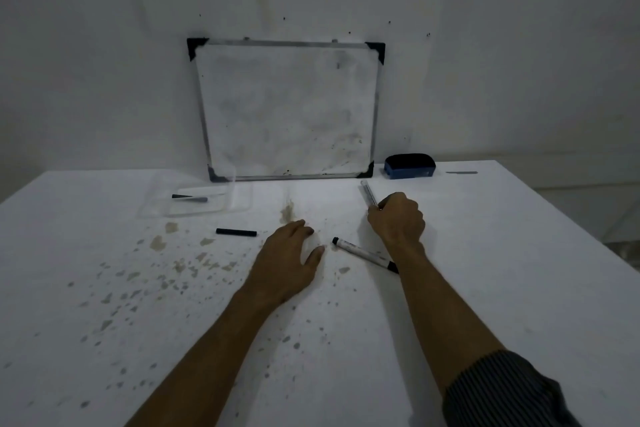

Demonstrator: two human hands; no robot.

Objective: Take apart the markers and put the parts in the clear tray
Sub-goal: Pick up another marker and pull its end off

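Note:
My right hand (pixel 398 220) is closed around the near end of a white marker (pixel 367 192) whose far end points toward the wall. A second white marker (pixel 363 254) with black ends lies on the table between my two hands. My left hand (pixel 291 258) rests flat on the table with fingers apart, holding nothing. A loose black cap or marker part (pixel 236 232) lies left of it. The clear tray (pixel 239 199) stands at the back left with two small dark parts (pixel 189 198) inside.
A small whiteboard (pixel 289 111) leans on the wall behind the table. A blue eraser (pixel 409 166) sits to its right, with a thin grey piece (pixel 461 172) beyond it. The white table (pixel 519 270) carries brown stains at the left and centre.

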